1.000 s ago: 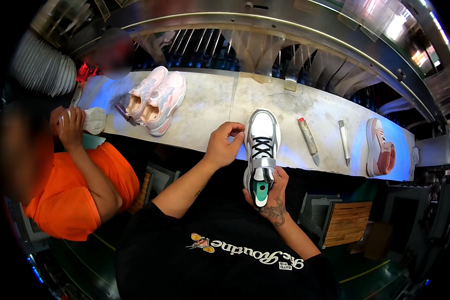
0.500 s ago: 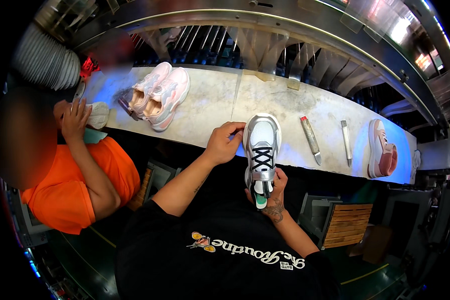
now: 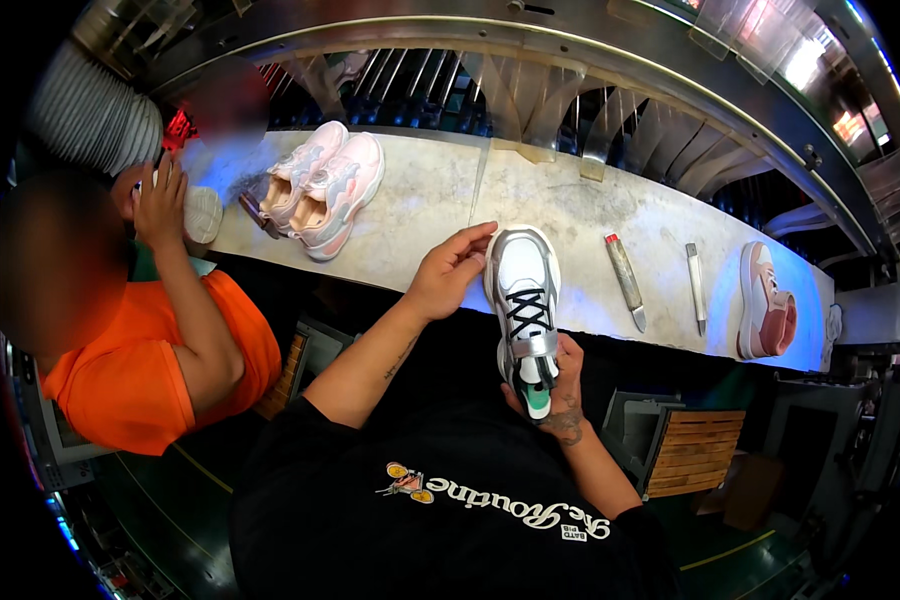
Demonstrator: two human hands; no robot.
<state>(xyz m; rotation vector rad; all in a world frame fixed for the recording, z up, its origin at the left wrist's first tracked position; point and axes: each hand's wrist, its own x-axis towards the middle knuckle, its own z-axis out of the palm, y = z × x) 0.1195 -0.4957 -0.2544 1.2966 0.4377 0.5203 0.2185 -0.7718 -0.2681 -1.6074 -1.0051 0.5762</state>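
A white and grey sneaker (image 3: 526, 300) with black criss-cross laces, a silver strap and a green patch at the heel lies before me, toe pointing away. Wrapped round its heel end, my right hand (image 3: 562, 390) holds it from the right and below. My left hand (image 3: 452, 270) is at the left side of the toe, its fingers stretched along the sole edge and touching or nearly touching it. To the right on the pale bench (image 3: 420, 190) lie a knife (image 3: 625, 283) with a worn grip and red end, and a thinner knife (image 3: 696, 288).
A pair of pink and white sneakers (image 3: 328, 190) stands at the left of the bench, a pink and maroon shoe (image 3: 765, 302) at the right. A co-worker in orange (image 3: 170, 360) handles a white shoe (image 3: 202, 215). Behind runs a roller conveyor (image 3: 410, 85) with clear plastic flaps.
The sneaker has tilted slightly, its heel shifting right with my right hand. My left fingers have straightened along the toe. The co-worker's hand has risen.
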